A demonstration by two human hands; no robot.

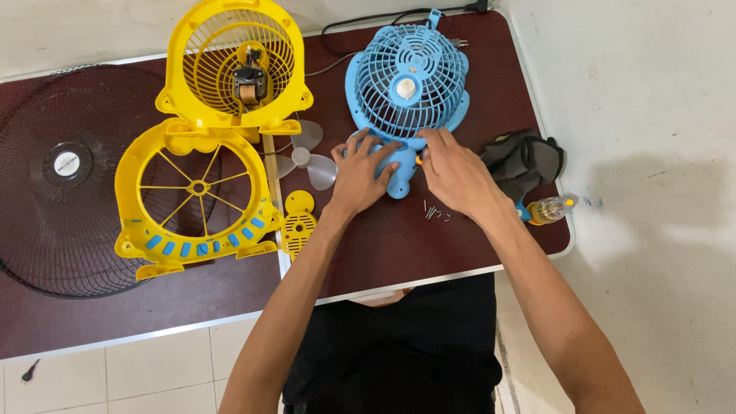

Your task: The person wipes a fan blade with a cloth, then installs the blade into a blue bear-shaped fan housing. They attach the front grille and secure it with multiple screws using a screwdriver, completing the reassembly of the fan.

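A small blue fan (406,80) with a round grille lies flat on the dark brown table (460,245). My left hand (360,172) rests with fingers spread on the fan's blue base. My right hand (456,172) presses on the base's right side, next to a small orange part; whether it grips a tool is hidden. Several small screws (435,211) lie on the table just below my right hand. The fan's black cord (360,21) runs off toward the back edge.
A yellow fan housing with a motor (238,65) and a yellow spoked front ring (195,192) lie left. A clear propeller blade (307,157), small yellow cover (297,222), large black grille (65,180), dark cloth (525,161) and small bottle (550,207) surround them.
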